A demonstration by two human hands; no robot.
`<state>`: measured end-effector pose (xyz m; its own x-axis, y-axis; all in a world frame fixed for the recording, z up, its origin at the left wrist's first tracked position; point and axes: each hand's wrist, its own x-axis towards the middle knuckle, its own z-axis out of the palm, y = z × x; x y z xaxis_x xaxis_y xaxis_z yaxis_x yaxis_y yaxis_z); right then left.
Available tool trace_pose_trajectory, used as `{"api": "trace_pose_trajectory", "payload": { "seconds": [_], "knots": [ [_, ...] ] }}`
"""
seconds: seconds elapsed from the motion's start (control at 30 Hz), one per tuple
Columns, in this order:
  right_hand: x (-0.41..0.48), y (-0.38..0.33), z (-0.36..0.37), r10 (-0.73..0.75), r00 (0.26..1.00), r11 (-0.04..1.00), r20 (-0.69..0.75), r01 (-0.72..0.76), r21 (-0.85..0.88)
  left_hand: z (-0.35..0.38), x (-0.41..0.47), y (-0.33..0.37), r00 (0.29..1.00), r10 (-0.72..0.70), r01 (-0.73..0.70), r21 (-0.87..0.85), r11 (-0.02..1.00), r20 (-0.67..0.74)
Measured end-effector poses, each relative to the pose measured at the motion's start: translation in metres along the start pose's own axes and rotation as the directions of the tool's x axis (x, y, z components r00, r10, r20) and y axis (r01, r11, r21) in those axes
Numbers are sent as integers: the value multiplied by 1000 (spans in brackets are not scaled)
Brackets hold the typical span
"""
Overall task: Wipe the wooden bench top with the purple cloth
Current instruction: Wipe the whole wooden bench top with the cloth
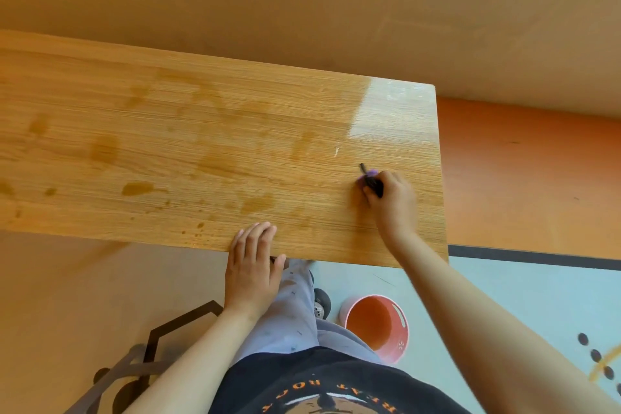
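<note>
Wiping looks underway: the right hand is pinching the bunched purple cloth against the table at right of frame, while the left hand is resting flat on the near edge. Next, likely, sweeping leftward over the damp patches.

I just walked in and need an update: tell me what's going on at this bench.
A person works at the long wooden bench top, the right hand gripping a bunched purple cloth against it near its right end. The left hand rests flat on the near edge. Darker wet-looking patches cover the left and middle. A pink round bucket stands on the floor below.
</note>
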<state>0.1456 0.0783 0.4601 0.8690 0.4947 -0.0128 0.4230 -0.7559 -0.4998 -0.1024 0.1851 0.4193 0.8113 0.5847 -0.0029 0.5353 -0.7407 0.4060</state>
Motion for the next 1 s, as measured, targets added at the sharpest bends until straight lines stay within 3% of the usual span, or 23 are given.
{"api": "trace_pose_trajectory", "payload": {
  "seconds": [0.17,0.27,0.4,0.57,0.73,1.0],
  "knots": [
    [-68,-60,37,-339,927,941,162,333,64,-5,2,1,1000,-17,17,-20,1000,8],
    [-83,-52,35,-418,877,907,237,418,51,-6,4,0,1000,-14,14,-19,1000,-1],
    [-70,-9,5,-336,917,941,214,338,26,-11,6,1,999,-33,33,-30,999,31],
    [-57,47,-32,-98,993,995,70,99,0,-16,8,-1,997,-52,55,-42,998,63],
    [-76,54,-30,148,986,989,-77,-145,40,-21,13,-5,997,-16,17,-12,1000,77],
    [-126,-71,48,6,998,996,69,-12,87,-27,18,-12,993,70,-72,18,997,98]
  ]
}}
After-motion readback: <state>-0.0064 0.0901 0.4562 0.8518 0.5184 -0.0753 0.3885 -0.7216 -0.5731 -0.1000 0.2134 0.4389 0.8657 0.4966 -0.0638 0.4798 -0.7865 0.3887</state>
